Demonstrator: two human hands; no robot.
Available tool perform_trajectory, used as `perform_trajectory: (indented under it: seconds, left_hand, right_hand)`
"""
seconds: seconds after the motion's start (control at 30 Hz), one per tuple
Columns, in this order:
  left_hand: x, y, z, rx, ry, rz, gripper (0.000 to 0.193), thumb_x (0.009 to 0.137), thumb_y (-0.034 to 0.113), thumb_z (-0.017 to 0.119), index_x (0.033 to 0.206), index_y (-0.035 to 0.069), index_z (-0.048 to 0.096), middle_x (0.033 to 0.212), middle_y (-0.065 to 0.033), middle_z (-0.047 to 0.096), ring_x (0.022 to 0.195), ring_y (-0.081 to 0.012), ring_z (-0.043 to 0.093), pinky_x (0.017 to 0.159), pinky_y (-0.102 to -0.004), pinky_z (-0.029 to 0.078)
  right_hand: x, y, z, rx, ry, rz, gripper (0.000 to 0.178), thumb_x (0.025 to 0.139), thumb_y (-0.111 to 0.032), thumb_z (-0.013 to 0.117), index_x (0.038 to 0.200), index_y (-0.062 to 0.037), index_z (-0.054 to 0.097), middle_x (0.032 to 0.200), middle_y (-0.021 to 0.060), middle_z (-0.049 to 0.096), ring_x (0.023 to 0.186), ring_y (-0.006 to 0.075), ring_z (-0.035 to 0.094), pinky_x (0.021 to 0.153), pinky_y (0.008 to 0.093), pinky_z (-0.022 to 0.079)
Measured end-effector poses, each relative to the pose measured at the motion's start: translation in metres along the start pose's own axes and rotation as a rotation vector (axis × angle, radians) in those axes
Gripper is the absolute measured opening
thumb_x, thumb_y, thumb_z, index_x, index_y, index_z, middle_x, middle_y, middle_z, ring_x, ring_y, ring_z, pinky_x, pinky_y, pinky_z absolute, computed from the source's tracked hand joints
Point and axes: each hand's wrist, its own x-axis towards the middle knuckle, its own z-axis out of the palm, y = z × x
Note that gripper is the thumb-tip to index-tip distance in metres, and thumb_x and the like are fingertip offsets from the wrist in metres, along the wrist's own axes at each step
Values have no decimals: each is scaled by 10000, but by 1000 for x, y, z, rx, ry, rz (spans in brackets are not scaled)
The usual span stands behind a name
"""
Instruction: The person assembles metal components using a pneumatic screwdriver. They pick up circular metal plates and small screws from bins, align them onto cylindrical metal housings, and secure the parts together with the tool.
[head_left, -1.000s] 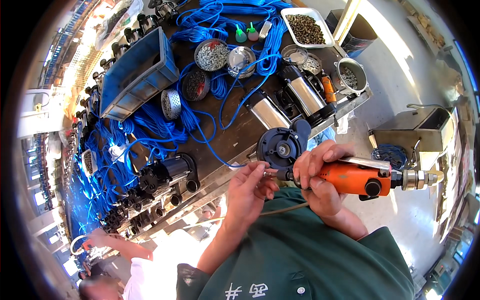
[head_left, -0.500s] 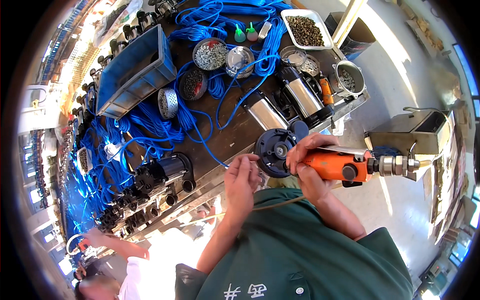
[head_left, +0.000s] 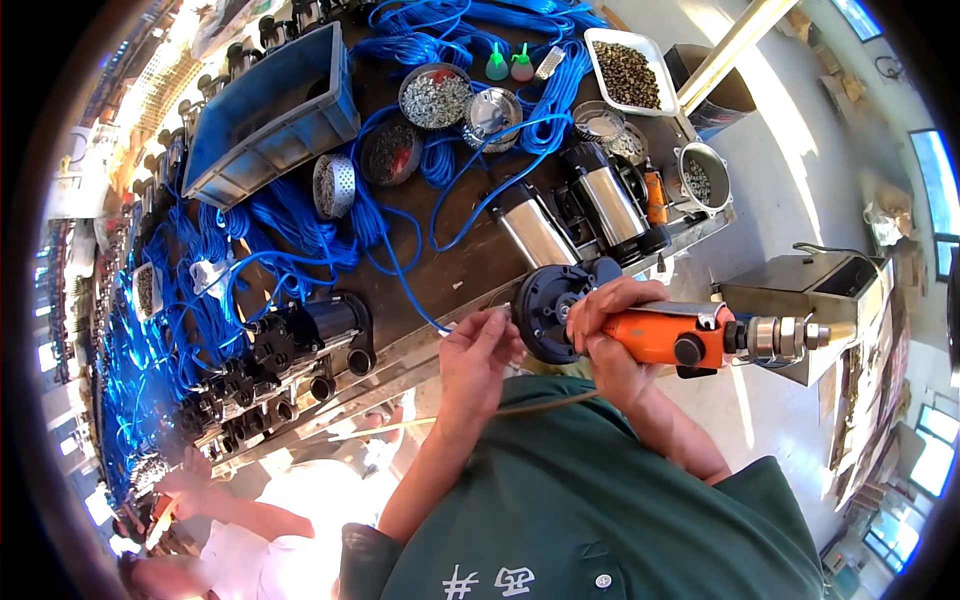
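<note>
My right hand (head_left: pixel 618 322) is wrapped round an orange air screwdriver (head_left: pixel 665 336), whose metal hose fitting points right. The tool's working end is hidden behind my fingers, close to the round black end of a pump (head_left: pixel 545 310). That black end faces me at the table's front edge, its bolt holes visible round the rim. Beside its left rim, my left hand (head_left: pixel 482 350) is closed in a pinch, thumb and fingertips together. Whatever lies between those fingertips is too small to make out. Two silver pump bodies (head_left: pixel 537 222) lie just behind on the table.
A blue crate (head_left: pixel 270 125), coils of blue cable (head_left: pixel 300 235) and a bowl of small metal parts (head_left: pixel 436 98) stand on the table. A white tray of brass-coloured parts (head_left: pixel 628 72) is at the back right. Another person's hand (head_left: pixel 185 485) is at lower left.
The whole view has shifted slightly. My hands keep nearly the same places at the black pump end, the left still pinched, the right still on the screwdriver. The other person's hand has moved.
</note>
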Motion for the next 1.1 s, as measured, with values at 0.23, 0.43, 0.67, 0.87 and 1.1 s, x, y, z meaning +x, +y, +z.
perform_trajectory:
  seconds: [0.23, 0.43, 0.67, 0.87, 1.1]
  left_hand:
    - [-2, 1, 4, 53, -40, -12, 101, 929, 127, 596, 951, 30, 610, 780, -45, 621, 610, -123, 564, 506, -243, 441]
    - [-4, 7, 14, 91, 5, 21, 146, 916, 113, 608, 975, -20, 612, 799, -96, 640, 608, -145, 595, 488, -253, 463]
    - [-5, 26, 36, 46, -205, -46, 178, 916, 136, 613, 988, -27, 610, 795, -98, 645, 605, -144, 592, 486, -253, 458]
    - [3, 29, 42, -37, -252, -95, 183, 951, 166, 559, 1020, -2, 586, 792, -84, 641, 623, -139, 564, 498, -229, 417]
    - [8, 31, 47, -44, -257, -71, 177, 951, 158, 558, 1023, 1, 596, 797, -87, 637, 626, -139, 568, 491, -222, 422]
  right_hand:
    - [3, 5, -22, -171, -211, 66, 327, 725, 122, 489, 1023, -9, 473, 806, 120, 573, 635, 147, 561, 628, 281, 496]
    - [15, -20, -6, 50, -87, -49, 468, 688, 99, 492, 1136, -27, 451, 834, 115, 518, 581, 166, 514, 604, 329, 477]
    - [37, -46, 12, 294, 0, -39, 388, 666, 145, 436, 1026, 2, 422, 754, 109, 528, 592, 160, 524, 609, 324, 484]
    - [46, -42, 6, 394, 64, -58, 402, 641, 109, 427, 1027, -1, 451, 737, 116, 526, 535, 167, 508, 579, 341, 476]
    - [56, -43, 2, 411, 92, -51, 406, 636, 120, 428, 1022, -2, 453, 737, 120, 524, 537, 173, 512, 583, 349, 476]
